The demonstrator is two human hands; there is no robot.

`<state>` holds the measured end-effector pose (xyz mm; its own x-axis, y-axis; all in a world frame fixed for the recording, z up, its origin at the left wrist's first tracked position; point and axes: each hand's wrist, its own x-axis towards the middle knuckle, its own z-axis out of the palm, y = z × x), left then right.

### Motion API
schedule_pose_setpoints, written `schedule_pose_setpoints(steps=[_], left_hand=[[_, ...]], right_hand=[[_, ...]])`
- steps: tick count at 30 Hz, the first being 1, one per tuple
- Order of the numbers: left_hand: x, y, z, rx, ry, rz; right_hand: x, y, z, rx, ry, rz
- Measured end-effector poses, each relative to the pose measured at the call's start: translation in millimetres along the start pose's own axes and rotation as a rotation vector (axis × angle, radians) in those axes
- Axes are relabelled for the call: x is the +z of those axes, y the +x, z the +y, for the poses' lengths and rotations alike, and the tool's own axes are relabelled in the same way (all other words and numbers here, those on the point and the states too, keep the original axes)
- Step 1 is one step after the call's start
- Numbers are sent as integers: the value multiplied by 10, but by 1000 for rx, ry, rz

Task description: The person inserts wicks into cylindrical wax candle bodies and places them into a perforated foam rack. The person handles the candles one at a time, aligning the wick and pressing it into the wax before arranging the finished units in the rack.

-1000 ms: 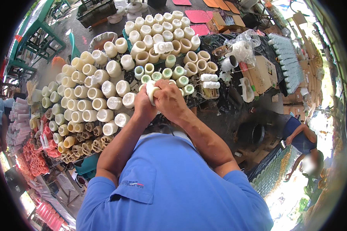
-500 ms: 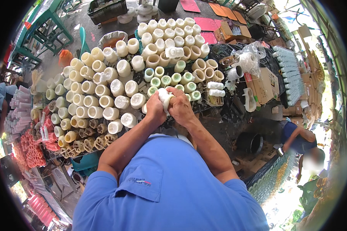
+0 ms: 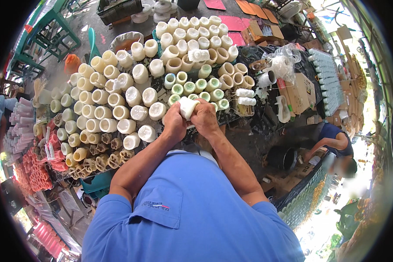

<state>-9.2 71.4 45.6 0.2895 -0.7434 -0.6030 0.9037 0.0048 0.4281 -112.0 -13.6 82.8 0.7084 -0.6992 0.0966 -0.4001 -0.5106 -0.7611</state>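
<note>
Both my hands grip one cream-white wax candle (image 3: pixel 187 107) at the near edge of the table. My left hand (image 3: pixel 175 123) is closed on its left side, and my right hand (image 3: pixel 205 118) wraps its right side. The candle's rounded end points away from me; its lower part is hidden by my fingers. Just beyond stand several small pale-green wax cups (image 3: pixel 189 88). To the left, many cream wax candles (image 3: pixel 139 112) stand or lean close together. Farther back is a block of white wax cups (image 3: pixel 192 33) with a knobbly white wax piece (image 3: pixel 198 55) on top.
Two white ribbed rolls (image 3: pixel 245 97) lie right of the green cups, near clear plastic wrap (image 3: pixel 284 70) and a cardboard box (image 3: pixel 299 94). Pink and red wax pieces (image 3: pixel 34 162) fill the far left. At right another person (image 3: pixel 336 142) bends beside a black bucket (image 3: pixel 283 157).
The candle in my hands has turned, so its rounded end shows more plainly, and my fingers have shifted around it. The other person at right has leaned toward the black bucket.
</note>
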Motion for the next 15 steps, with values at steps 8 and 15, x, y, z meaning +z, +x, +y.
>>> schedule_pose_setpoints(steps=[8,15], left_hand=[[-69,59,78,95,64,-62],[-126,-47,219,144,217,-246]], right_hand=[[43,-22,-175,-226,-114,185],[-20,-57,-203,-319,-222,193]])
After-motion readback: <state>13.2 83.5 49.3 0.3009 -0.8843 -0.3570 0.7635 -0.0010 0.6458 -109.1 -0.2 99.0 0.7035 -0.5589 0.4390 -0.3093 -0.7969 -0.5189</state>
